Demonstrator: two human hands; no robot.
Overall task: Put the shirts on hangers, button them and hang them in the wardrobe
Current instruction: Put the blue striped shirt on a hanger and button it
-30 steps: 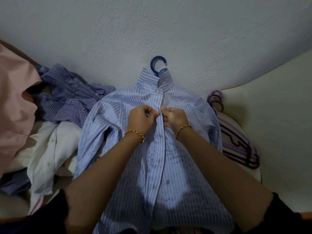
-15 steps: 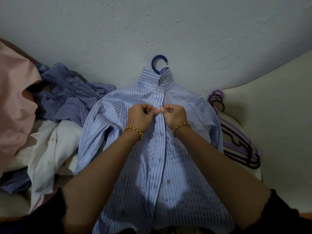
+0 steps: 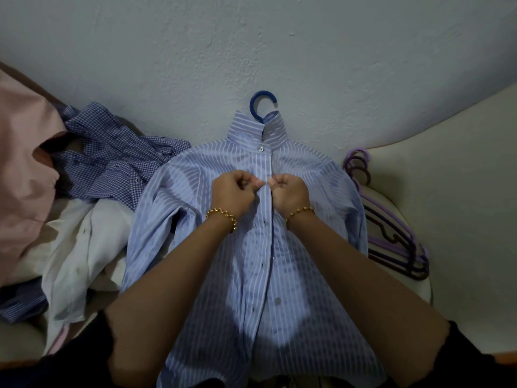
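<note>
Left hand (image 3: 232, 191) and right hand (image 3: 291, 191) pinch the striped shirt (image 3: 251, 317), lying lengthwise, collar (image 3: 246, 130) away.

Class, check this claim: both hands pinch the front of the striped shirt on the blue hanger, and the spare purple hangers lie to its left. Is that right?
One error: the head view shows the purple hangers to the right of the striped shirt, not the left. The left hand and right hand do pinch its front, on the blue hanger.
</note>
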